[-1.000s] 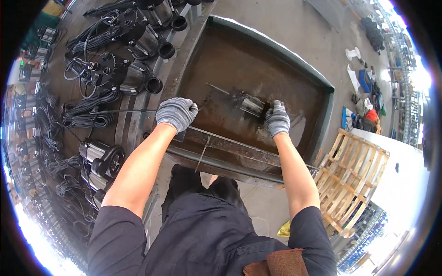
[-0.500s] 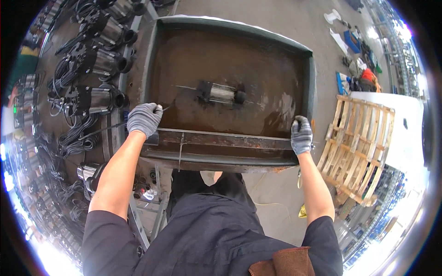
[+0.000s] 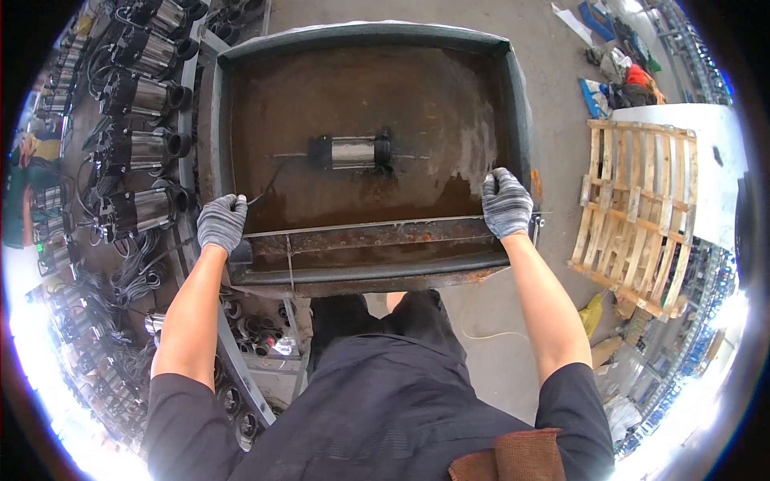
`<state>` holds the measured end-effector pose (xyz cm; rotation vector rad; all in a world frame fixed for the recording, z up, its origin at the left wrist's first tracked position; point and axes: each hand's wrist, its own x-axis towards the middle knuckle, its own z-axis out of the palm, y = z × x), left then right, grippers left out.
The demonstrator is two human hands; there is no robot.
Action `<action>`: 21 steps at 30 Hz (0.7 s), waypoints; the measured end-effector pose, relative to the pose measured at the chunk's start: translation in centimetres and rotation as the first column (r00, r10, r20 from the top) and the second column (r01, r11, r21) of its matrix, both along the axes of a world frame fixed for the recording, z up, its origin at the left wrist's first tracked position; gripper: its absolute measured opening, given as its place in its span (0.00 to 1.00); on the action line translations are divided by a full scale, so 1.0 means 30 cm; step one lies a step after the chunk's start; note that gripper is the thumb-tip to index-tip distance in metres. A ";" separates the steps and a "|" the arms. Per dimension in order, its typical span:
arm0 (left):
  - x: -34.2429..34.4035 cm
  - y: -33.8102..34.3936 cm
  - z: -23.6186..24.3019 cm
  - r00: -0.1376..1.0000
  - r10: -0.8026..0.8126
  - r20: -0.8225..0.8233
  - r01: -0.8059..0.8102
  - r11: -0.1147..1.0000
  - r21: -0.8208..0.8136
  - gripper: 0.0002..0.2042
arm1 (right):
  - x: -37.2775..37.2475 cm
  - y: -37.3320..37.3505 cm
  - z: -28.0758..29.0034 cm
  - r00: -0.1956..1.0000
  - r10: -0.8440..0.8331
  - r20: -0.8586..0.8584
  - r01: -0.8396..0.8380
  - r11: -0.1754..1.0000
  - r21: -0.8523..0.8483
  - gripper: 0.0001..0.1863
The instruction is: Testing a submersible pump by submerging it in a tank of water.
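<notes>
A steel cylindrical pump with black ends (image 3: 353,152) lies in shallow brown water inside a metal tank (image 3: 361,36); a thin rod sticks out at each end. A black cable (image 3: 264,189) runs from it to my left hand (image 3: 222,221), gloved in grey stripes, closed on it at the tank's left side. My right hand (image 3: 506,204), gloved alike, is closed at the tank's right, by the end of a rusty crossbar (image 3: 369,234); what its fingers hold is hidden.
Rows of pumps with coiled cables (image 3: 132,148) line a steel frame on the left. A co-worker in green (image 3: 20,200) is at the far left. Wooden pallets (image 3: 634,208), a white board (image 3: 714,176) and a blue bin (image 3: 595,22) lie on the right.
The view has swung round, so the tank sits squarer. My right hand has gone from beside the pump to the tank's right side; my left hand still grips the cable.
</notes>
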<state>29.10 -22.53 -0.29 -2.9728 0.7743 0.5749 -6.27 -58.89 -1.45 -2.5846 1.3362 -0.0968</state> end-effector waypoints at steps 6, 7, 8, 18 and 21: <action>0.014 0.026 -0.030 0.999 -0.021 0.029 0.021 1.000 -0.022 0.19 | -0.001 -0.002 0.003 1.000 0.018 -0.016 -0.018 0.999 0.026 0.11; 0.014 0.025 -0.030 0.999 -0.021 0.036 0.022 0.999 -0.027 0.19 | -0.003 -0.002 -0.003 1.000 0.025 -0.018 -0.024 1.000 0.008 0.11; 0.012 0.024 -0.029 0.999 -0.024 0.036 0.025 0.999 -0.025 0.19 | -0.004 -0.003 -0.006 1.000 0.022 -0.017 -0.022 1.000 0.009 0.11; 0.015 0.021 -0.030 1.000 -0.005 0.017 0.006 0.999 -0.035 0.18 | -0.002 -0.009 -0.004 0.999 0.020 -0.034 -0.019 0.999 0.034 0.11; 0.013 0.022 -0.031 1.000 -0.006 0.020 0.007 0.999 -0.039 0.18 | -0.002 -0.007 -0.001 0.999 0.025 -0.040 -0.023 0.999 0.041 0.11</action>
